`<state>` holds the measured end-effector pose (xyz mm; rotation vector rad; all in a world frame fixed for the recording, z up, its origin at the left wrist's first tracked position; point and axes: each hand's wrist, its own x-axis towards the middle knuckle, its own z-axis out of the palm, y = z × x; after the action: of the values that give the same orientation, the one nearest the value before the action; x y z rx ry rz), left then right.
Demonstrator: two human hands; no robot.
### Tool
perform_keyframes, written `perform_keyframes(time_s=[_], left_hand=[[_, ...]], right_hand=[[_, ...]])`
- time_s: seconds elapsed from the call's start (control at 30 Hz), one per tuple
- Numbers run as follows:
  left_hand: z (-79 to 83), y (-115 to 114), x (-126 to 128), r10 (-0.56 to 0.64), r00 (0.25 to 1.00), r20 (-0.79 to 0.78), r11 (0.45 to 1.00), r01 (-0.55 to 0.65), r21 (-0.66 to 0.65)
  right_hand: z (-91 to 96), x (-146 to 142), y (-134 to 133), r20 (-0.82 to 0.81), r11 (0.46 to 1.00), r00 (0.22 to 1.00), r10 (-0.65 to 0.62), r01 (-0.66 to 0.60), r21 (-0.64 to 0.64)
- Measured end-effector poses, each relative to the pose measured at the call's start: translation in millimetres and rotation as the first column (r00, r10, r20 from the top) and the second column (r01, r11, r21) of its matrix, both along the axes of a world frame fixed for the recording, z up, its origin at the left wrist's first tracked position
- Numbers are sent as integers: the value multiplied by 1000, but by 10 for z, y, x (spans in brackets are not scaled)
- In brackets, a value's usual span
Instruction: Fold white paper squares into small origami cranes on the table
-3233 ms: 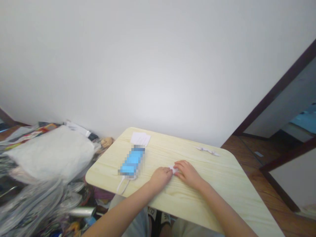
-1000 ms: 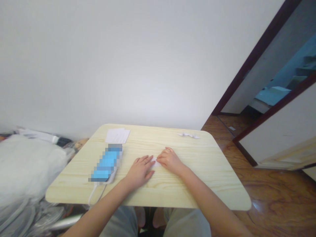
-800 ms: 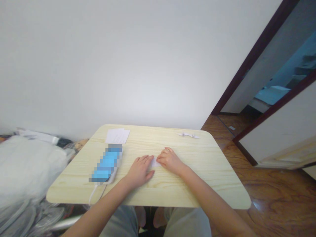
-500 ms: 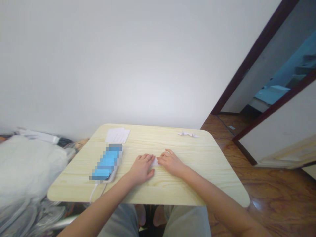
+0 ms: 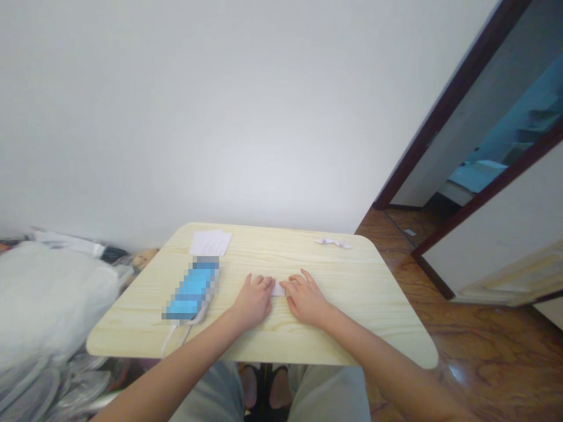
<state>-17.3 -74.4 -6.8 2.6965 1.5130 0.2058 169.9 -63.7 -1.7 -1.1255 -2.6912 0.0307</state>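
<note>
A small piece of white paper [image 5: 278, 288] lies on the table between my two hands, and both hands partly cover it. My left hand [image 5: 254, 300] holds the paper's left end, its fingers bent and pressed together with the thumb tucked close. At the right end, the fingertips of my right hand [image 5: 305, 298] press the paper, one finger raised. Farther back on the right lies a twisted white paper piece [image 5: 333, 242]. White paper sheets [image 5: 210, 242], with faint writing, rest at the back left.
A phone with a blurred blue screen [image 5: 193, 290] stands tilted on the left of the wooden-topped table [image 5: 352, 275], with a white cable [image 5: 168, 339] running off the front edge. The white wall [image 5: 272, 117] rises behind. A white bag-like bundle [image 5: 53, 299] sits left; a doorway opens right.
My left thumb has drawn in toward the fingers. My right hand's thumb has come lower beside the paper, and a little more of the paper shows between the hands. The view has shifted slightly.
</note>
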Motion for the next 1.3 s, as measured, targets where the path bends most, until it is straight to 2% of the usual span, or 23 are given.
perform_keyframes(time_s=[0.2,0.37,0.47,0.57,0.73,0.9,1.13,1.3], left_hand=[[55,3,-87,35,999,-38,998,-33,45],[48,41,-142,-110,993,50,994,109,24],[4,103,-168,-159,980,117,987,161,-8],[-32,180,-200,-187,976,114,980,193,-42],[-122,260,-214,-181,975,130,983,185,-20],[-218,249,-211,-113,974,197,993,114,8],[-271,280,-278,-176,932,316,983,183,7],[-253,287,-257,-179,905,385,983,183,27]], right_hand=[[37,-49,62,-26,1000,1000,17,-17,-6],[33,-33,170,26,1000,1000,-4,3,31],[0,-16,224,50,999,998,28,-29,23],[-58,27,269,28,997,997,78,-79,15],[-137,103,340,-71,996,993,92,-93,-4],[-138,97,362,-146,988,978,146,-152,-26],[-175,-8,331,-262,996,965,-26,3,-87],[-207,-108,347,-270,988,953,-136,111,-107]])
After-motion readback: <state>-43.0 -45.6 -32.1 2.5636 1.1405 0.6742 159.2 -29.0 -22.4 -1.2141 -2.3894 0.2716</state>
